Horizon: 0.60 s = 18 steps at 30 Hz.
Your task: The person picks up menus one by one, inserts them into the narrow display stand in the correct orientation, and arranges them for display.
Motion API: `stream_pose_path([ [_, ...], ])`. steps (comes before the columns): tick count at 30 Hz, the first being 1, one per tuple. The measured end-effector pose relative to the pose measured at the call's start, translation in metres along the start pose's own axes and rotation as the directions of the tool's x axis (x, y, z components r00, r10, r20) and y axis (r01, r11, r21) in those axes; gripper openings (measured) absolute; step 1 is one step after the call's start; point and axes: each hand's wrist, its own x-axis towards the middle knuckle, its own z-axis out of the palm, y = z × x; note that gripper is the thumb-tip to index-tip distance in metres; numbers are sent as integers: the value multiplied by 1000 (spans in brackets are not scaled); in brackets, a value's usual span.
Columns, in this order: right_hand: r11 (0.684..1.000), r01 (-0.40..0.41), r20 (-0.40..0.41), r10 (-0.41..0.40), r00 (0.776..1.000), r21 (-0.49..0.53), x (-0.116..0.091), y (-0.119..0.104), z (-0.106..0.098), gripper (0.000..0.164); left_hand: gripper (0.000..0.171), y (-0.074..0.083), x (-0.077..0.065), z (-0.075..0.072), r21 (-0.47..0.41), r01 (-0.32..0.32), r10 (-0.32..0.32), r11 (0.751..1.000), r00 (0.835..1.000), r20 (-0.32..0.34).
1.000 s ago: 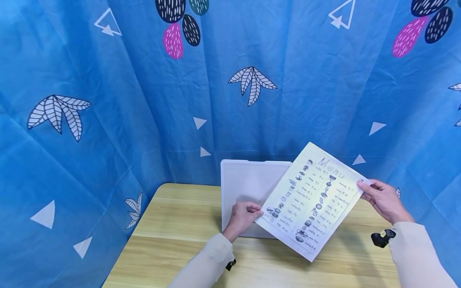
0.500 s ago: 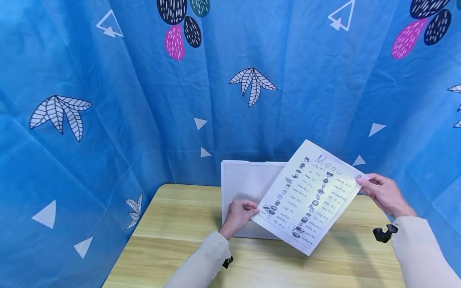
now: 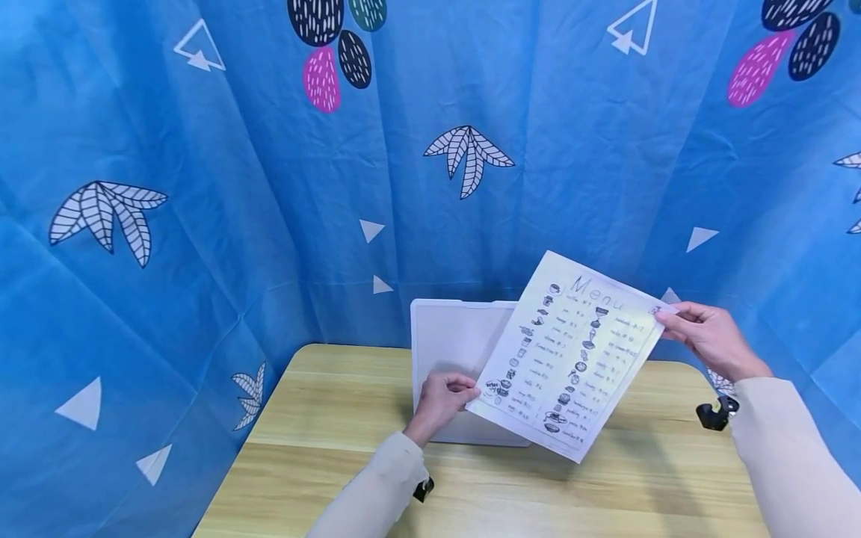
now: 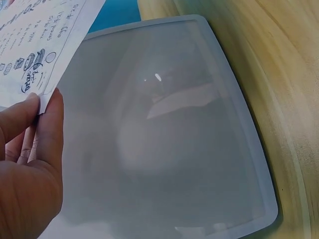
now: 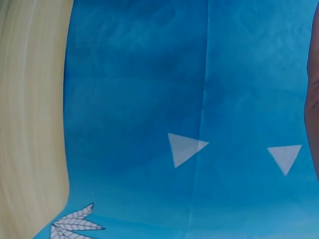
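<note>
A white sheet of paper [image 3: 572, 359] headed "Menu", with small drawings and handwritten lines in two columns, is held tilted above the table. My left hand [image 3: 440, 403] pinches its lower left corner between thumb and fingers; the left wrist view shows this hand [image 4: 35, 159] gripping the corner up close. At the upper right corner, my right hand [image 3: 716, 340] pinches the sheet. Behind the paper lies a pale, white-rimmed flat panel [image 3: 457, 336] with a glossy surface, its right part hidden by the sheet. Only a sliver of the right hand [image 5: 313, 99] shows in the right wrist view.
The wooden table [image 3: 323, 418] has rounded back corners. A blue curtain [image 3: 269, 149] printed with leaves and triangles hangs around its back and sides. Each wrist carries a small black device [image 3: 716, 413].
Both hands have raised the sheet and shifted it a little to the left, the right hand rising more. More of the paper's top now overlaps the curtain. The panel has stayed in place.
</note>
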Motion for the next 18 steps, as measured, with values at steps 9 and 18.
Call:
stream_pose_path([
  [9,997,19,-7,-20,1000,-68,10,-14,10,9,10,0,3,-8,-58,37,-38,998,999,-23],
  [18,918,44,-30,-61,998,-395,22,-32,22,22,11,-2,4,-20,-63,27,-29,998,999,-41],
])
